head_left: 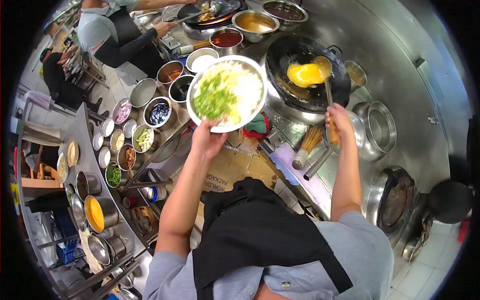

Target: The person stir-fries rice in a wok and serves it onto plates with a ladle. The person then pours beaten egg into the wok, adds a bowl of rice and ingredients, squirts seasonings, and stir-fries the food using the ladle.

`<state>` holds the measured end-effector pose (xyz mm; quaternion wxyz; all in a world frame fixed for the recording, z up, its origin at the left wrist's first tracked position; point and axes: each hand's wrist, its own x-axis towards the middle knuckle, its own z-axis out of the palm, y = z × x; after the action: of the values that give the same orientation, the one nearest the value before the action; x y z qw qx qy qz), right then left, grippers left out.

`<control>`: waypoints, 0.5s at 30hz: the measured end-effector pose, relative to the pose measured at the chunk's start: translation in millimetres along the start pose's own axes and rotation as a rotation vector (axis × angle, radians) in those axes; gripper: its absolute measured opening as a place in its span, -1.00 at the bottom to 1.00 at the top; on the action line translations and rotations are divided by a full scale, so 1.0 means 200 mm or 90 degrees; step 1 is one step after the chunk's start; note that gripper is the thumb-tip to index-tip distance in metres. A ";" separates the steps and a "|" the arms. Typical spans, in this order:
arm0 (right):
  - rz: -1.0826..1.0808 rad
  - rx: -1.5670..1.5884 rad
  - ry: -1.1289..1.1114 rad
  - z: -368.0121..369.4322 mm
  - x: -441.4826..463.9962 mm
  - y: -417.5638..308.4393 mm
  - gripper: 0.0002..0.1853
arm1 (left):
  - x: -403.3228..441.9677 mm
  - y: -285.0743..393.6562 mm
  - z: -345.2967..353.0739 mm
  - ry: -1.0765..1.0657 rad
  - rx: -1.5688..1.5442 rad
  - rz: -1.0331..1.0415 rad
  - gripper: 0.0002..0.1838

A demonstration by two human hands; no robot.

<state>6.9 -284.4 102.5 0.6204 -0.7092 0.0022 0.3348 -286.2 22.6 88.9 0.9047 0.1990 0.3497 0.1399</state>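
My left hand (pixel 209 140) grips the near rim of a metal bowl (pixel 262 80), held up between the counter and the stove. Chopped green pieces (pixel 215 100) lie in it beside a pale, white and yellowish chopped food (pixel 245 82). My right hand (pixel 339 120) is closed around the wooden handle of a ladle (pixel 328 92). The ladle's head is in a black wok (pixel 280 55), touching a yellow mass that looks like egg (pixel 305 75). Bare wok surface shows around the egg.
Several pots of sauces and cut ingredients stand left, including a dark sauce pot (pixel 159 113). A bamboo brush (pixel 311 140) and a metal strainer (pixel 352 127) lie right of the bowl. At the upper left, a co-worker (pixel 112 37) works at another wok (pixel 220 17).
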 end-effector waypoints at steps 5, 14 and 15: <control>-0.198 -0.611 0.232 -0.01 0.08 0.17 -0.37 | -0.32 0.04 -0.57 0.172 0.027 0.039 -0.60; -0.054 -1.066 0.308 0.54 0.11 0.23 -0.32 | -0.98 0.12 -1.48 0.335 -0.108 0.240 -0.65; -0.148 -0.983 0.326 0.71 0.07 0.17 -0.30 | -1.02 0.13 -1.53 0.338 -0.127 0.257 -0.63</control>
<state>-62.9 -161.0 64.2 -0.0310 -0.9865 -0.1608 0.0033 -645.8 46.1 12.0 0.7513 0.1310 0.5111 0.3965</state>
